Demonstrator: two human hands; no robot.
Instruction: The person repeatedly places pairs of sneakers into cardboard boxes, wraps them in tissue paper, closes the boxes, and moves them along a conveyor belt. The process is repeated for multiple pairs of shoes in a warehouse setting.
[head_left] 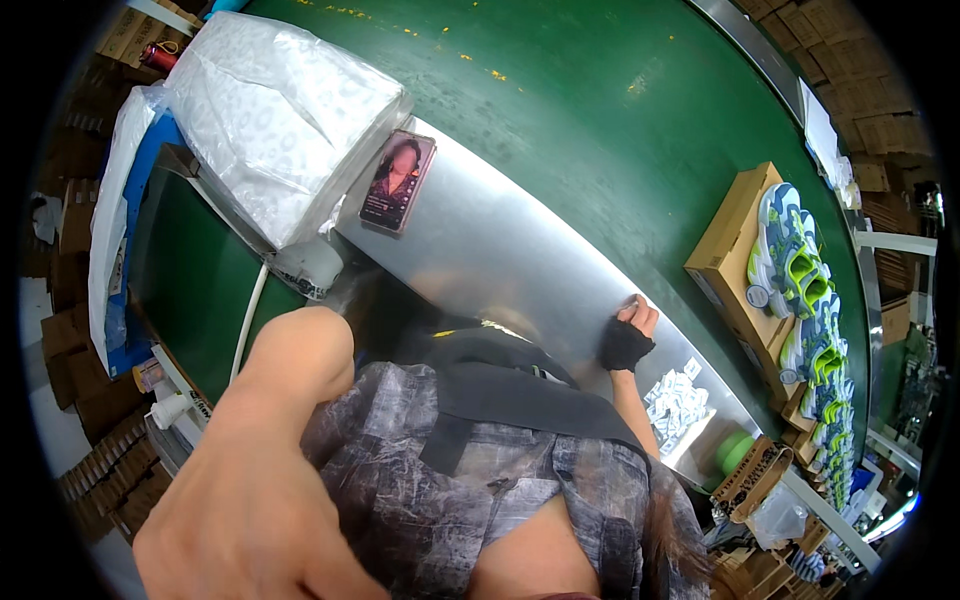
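Observation:
My left hand [240, 525] is raised large and close at the lower left, bare, its elbow bent. Its fingers run out of the lower edge, so I cannot see whether they hold anything. At the right, my right hand [632, 330] wears a black fingerless glove. It rests on the outer edge of a silver metal ledge [500, 225], its bare fingertips slightly bent and apart, with nothing visible in them. A heap of small white packets [680, 408] lies beside my right forearm. A phone [398, 183] with a lit screen lies farther left on the ledge.
A green conveyor belt [560, 110] runs beyond the ledge. Blue-and-white sneakers with lime trim [800, 265] line its right side by a cardboard box [730, 240]. A large plastic-wrapped white bundle [285, 115] stands at the upper left, near a blue crate [120, 325]. A green round object [735, 453] sits past the packets.

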